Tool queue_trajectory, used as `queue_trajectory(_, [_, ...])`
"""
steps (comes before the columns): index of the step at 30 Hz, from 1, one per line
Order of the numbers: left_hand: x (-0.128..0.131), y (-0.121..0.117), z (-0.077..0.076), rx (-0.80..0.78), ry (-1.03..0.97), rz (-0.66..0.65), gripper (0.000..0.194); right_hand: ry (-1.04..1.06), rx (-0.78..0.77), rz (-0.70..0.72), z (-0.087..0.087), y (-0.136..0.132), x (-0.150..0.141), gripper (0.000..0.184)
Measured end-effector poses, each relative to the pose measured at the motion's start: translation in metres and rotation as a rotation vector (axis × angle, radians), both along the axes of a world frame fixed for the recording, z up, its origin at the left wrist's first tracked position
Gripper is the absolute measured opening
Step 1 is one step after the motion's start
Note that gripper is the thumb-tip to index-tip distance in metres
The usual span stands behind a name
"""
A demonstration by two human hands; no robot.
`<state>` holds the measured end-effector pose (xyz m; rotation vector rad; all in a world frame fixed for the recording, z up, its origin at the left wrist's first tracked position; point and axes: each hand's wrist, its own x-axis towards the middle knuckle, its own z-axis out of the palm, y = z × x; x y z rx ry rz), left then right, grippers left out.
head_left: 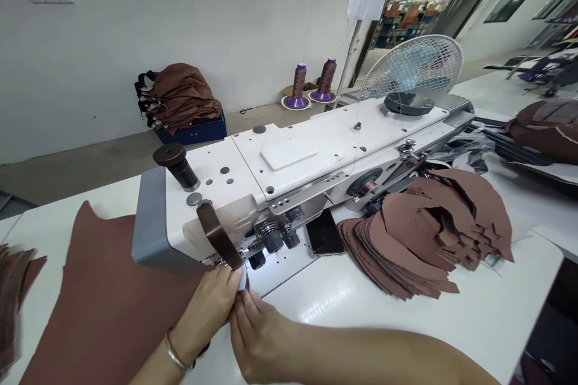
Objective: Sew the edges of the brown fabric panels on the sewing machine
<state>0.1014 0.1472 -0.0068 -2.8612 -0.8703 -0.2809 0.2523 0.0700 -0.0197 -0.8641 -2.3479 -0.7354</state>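
A white industrial sewing machine [316,156] lies across the table. A dark brown strap [217,234] runs from its head down toward the needle area. My left hand [208,307], with a metal bangle on the wrist, pinches the strap's lower end in front of the needle. My right hand [255,331] is closed beside it, its fingertips meeting the left hand's on a small pale piece [244,280]. A large brown leather sheet [103,307] lies under my left forearm.
A fanned stack of brown cut pieces [419,234] sits right of the machine, a phone [324,233] beside it. More brown pieces lie at the far left edge [13,289]. Thread cones [298,87], a fan [413,66] and a box of brown goods [180,102] stand behind.
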Motion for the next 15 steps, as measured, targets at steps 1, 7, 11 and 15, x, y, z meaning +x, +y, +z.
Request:
queue_trajectory(1, [0.0,0.001,0.0,0.007,0.009,-0.016,0.029,-0.026,-0.013,0.006,0.0,-0.002,0.0,0.029])
queue_trajectory(7, [-0.004,0.009,-0.002,-0.016,0.079,-0.034,0.027,-0.007,-0.044,0.028,-0.003,-0.001,0.0,0.028])
queue_trajectory(11, [-0.006,0.016,-0.004,-0.15,0.203,-0.002,0.029,0.045,-0.059,0.026,-0.007,0.006,-0.003,0.028])
queue_trajectory(15, [-0.001,0.02,0.007,-0.333,0.378,0.079,0.028,0.026,-0.089,0.022,-0.013,0.009,-0.005,0.028])
